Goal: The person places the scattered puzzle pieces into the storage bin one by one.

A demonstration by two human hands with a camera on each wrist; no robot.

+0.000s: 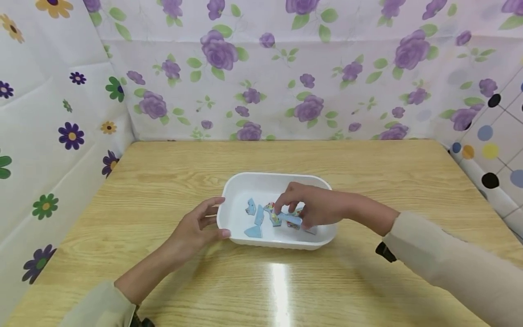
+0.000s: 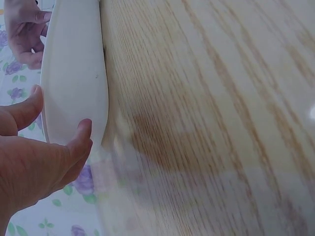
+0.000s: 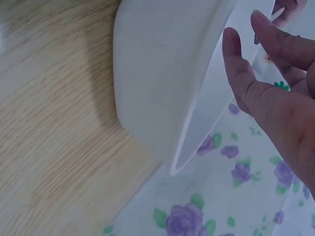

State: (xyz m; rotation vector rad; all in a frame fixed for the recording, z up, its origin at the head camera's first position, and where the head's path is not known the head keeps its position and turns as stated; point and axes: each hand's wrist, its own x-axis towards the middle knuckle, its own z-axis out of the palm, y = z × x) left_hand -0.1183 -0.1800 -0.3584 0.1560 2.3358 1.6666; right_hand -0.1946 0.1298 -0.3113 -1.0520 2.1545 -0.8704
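Note:
A white plastic tub (image 1: 241, 181) sits on the table with several flat, irregular light blue pieces inside, some with colourful print. The left hand (image 1: 200, 225) touches the tub's left end, its fingers at the rim and its thumb at the front corner; in the left wrist view, the fingers lie against the outer wall. Inside the tub, the right hand (image 1: 310, 204) pinches a narrow light blue piece (image 1: 291, 218) between thumb and fingers. Plain blue pieces, such as a pointed one (image 1: 254, 232), lie toward the left. Printed pieces (image 1: 274, 220) lie partly under the right hand.
The wood-grain table (image 1: 171, 163) reaches back to a wall covering (image 1: 261, 86) with purple flowers. Flowered sheeting (image 1: 53, 150) lines the left side, and a dotted covering (image 1: 496, 154) the right. Light glares off the table's front.

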